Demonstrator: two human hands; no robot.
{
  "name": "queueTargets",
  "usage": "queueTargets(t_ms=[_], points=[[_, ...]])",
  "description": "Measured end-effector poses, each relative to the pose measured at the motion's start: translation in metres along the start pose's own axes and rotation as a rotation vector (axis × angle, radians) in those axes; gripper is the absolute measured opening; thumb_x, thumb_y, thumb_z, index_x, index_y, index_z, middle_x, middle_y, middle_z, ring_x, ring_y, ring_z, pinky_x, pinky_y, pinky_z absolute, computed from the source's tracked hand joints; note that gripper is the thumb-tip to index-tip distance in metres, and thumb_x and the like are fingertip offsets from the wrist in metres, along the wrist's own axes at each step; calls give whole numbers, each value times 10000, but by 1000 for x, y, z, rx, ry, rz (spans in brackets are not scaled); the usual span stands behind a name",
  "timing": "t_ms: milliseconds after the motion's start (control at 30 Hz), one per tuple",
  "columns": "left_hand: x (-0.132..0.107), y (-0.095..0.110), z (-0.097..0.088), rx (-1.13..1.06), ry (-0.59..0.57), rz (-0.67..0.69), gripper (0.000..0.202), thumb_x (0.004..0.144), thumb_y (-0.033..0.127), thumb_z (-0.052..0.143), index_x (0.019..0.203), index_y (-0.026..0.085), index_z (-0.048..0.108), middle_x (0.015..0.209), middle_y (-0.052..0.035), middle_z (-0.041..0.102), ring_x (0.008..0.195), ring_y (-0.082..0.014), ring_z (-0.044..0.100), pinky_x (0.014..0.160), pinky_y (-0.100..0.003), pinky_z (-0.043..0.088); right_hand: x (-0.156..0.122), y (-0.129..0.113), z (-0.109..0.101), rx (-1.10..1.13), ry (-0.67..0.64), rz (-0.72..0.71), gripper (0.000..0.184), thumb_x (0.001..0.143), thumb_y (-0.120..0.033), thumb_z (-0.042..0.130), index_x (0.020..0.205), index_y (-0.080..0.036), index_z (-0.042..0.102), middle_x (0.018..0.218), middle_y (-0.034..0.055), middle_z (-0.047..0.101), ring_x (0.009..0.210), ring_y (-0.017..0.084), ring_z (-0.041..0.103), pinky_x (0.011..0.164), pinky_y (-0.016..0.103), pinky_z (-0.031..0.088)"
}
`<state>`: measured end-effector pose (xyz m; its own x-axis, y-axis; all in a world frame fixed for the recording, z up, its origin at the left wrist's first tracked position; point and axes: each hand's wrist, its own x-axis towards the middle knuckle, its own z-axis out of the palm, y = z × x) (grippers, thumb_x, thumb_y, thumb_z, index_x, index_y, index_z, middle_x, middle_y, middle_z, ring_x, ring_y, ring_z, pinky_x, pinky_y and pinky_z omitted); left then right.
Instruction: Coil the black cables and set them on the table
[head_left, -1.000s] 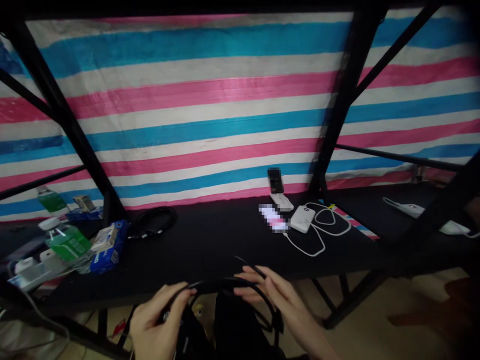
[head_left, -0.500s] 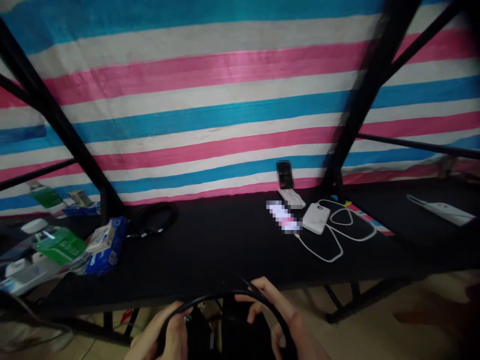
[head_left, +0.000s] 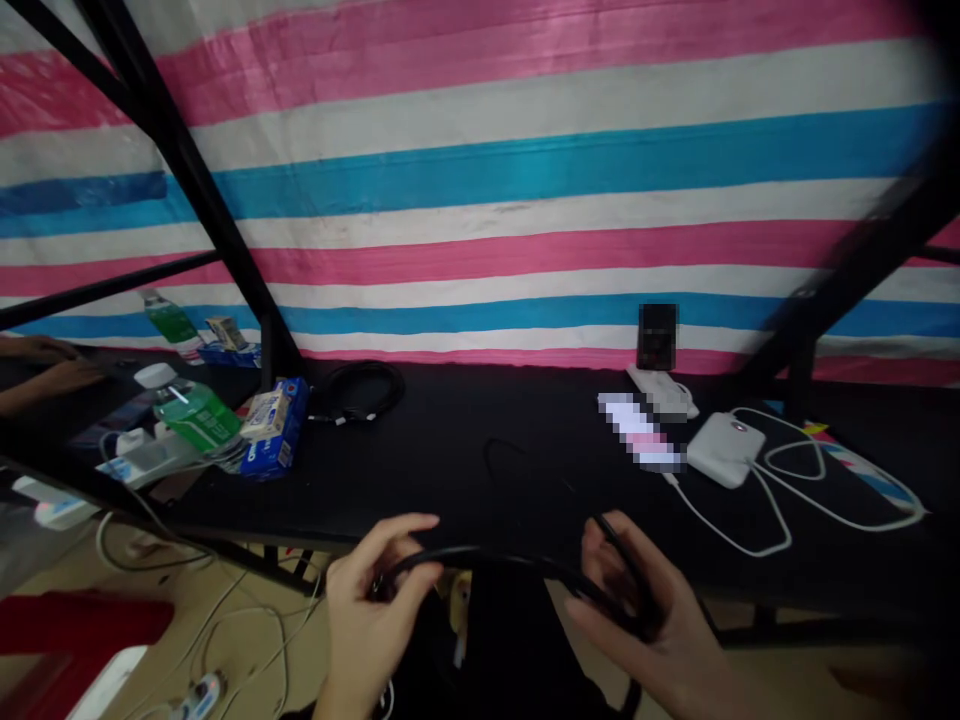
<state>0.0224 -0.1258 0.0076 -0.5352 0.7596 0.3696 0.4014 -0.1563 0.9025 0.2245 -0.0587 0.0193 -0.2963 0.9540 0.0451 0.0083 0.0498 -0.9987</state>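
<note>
A thick black cable stretches in a loop between my two hands, above the near edge of the black table. My left hand pinches one side of it between thumb and fingers. Around the other side, where the cable bends into a coil, curl the fingers of my right hand. Past my hands, a thin black strip lies on the tabletop. Another coiled black cable with pale ends rests near the back of the table.
On the left are a green-labelled bottle, a blue packet and a power strip. To the right lie a blurred-out phone and a white power bank with a white cord. Another person's hands show at far left.
My hands have come up and forward over the table edge, still holding the black cable. My view has turned left, so the table things appear further right.
</note>
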Motion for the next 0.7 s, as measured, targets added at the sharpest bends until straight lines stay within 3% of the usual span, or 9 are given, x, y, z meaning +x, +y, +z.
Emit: queueTargets(t_ms=[100,167,233,300,367,433,533,600,700], points=[[2,-5,-1,49,-92,-16,538,635,279,746,1132,253,543,846,-3,689,430,-56,430,410,-186,391,7,-7,0,-119,6,-114,291,656,-311,738,889,-266,569,559,-66,412,514,100,407,503,204,421],[3,-7,0,66,-116,-57,589,645,299,745,1180,277,499,963,-15,675,433,-40,421,405,-179,376,10,-10,-2,-206,-13,-157,279,692,-299,714,932,-265,576,562,-66,421,514,94,419,501,198,415],[4,-9,0,58,-61,-87,476,676,314,718,1120,264,556,856,3,672,465,-52,478,432,-173,393,10,-10,-5,-272,-50,-153,264,716,-291,700,953,-262,587,583,-58,456,526,96,452,502,198,422],[3,-10,-2,13,-24,-100,297,693,324,697,972,235,651,591,38,619,434,-71,499,422,-172,391,8,-6,-7,-261,-112,-99,188,740,-298,685,897,-250,593,601,-50,482,519,93,472,482,197,423],[1,-10,-6,-80,-69,-118,153,691,320,686,805,221,705,388,65,509,325,-70,440,361,-173,351,5,2,-7,-157,-153,-38,174,747,-328,686,856,-242,582,623,-46,509,513,89,492,478,197,432],[-2,-9,-10,-161,-84,-166,106,659,306,694,713,218,718,309,74,455,245,-62,362,296,-174,280,2,10,-6,-16,-114,-3,257,750,-390,679,942,-255,573,667,-39,555,519,92,518,477,202,449],[-1,-7,-21,-229,192,-239,139,614,333,723,648,202,689,284,81,416,231,-50,318,285,-161,265,6,17,-9,99,-4,-13,351,810,-492,579,1063,-251,553,777,11,624,589,124,576,459,219,469],[6,-7,-35,-354,420,-282,220,661,410,698,655,198,640,274,97,349,244,-39,272,299,-151,270,15,16,-21,104,90,-62,342,831,-522,526,971,-216,585,884,57,633,673,155,606,446,229,481],[17,-8,-64,-472,544,-325,259,757,456,611,737,198,595,290,108,269,261,-49,194,276,-160,198,26,15,-57,197,376,-131,372,766,-553,582,832,-187,590,919,61,602,653,153,596,382,214,460]])
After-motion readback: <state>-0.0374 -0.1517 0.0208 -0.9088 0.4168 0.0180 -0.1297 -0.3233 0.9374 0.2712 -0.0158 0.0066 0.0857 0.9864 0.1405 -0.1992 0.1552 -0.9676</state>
